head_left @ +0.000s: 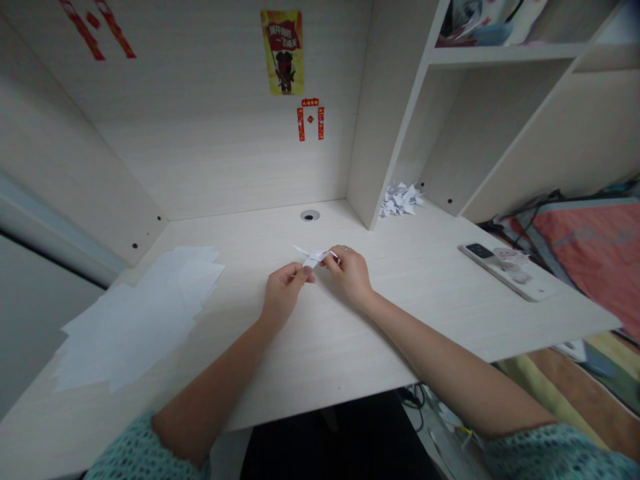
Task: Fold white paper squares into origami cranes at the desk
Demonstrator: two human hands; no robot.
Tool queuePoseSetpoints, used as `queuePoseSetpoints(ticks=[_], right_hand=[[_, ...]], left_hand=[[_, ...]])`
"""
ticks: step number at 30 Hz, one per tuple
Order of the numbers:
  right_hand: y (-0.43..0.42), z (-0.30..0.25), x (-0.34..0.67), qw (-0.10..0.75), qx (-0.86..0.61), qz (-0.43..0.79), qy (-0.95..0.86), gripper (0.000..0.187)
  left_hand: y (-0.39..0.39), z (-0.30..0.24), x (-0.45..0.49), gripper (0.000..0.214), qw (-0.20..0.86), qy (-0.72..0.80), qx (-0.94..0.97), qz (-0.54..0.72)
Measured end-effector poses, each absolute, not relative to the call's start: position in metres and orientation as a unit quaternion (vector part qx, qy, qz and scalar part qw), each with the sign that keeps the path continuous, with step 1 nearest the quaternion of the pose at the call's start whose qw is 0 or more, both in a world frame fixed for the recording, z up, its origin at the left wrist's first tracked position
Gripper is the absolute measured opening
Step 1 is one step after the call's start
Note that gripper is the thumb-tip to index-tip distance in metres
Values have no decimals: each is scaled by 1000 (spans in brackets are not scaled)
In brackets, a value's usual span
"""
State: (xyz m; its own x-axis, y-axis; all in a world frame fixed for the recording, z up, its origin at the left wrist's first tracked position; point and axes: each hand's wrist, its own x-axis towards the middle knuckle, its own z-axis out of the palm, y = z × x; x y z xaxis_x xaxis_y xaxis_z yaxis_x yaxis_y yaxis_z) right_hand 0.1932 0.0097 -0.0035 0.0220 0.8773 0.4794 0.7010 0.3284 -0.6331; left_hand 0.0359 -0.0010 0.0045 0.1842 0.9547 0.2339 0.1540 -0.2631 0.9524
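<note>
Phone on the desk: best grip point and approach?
Probably the two long edges of the phone, pinched at mid-length from above, with the right hand, now pinching the paper crane, coming across from its left side. It lies flat, back up, camera block at the far end, so the long edges give the cleanest hold.

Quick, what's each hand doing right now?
Left hand: closed, pinching one side of the folded white paper crane.
Right hand: closed, pinching its other side.
</note>
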Motion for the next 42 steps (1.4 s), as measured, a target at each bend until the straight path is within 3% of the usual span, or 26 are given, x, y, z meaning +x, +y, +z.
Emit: queuePoseSetpoints(ticks=[10,17,22,31,35,39,42], right_hand=[[8,-4,191,429,-566,109,-695,32],[7,-5,186,437,-554,178,-685,36],[12,3,191,544,-516,284,-598,30],[13,-2,188,541,-498,372,-566,29],[14,-4,188,548,-496,391,-548,31],[15,-4,190,539,-507,380,-555,30],[16,-5,190,531,-508,380,-561,28]], left_hand=[[-5,11,33,28,367,455,630,511],[1,6,30,31,330,482,595,552],[7,4,29,38,303,522,558,569],[-4,8,35,32,346,494,618,504],[0,4,35,43,377,461,588,547],[9,0,32,27,381,470,530,594],[14,-2,30,33,400,477,520,585]])
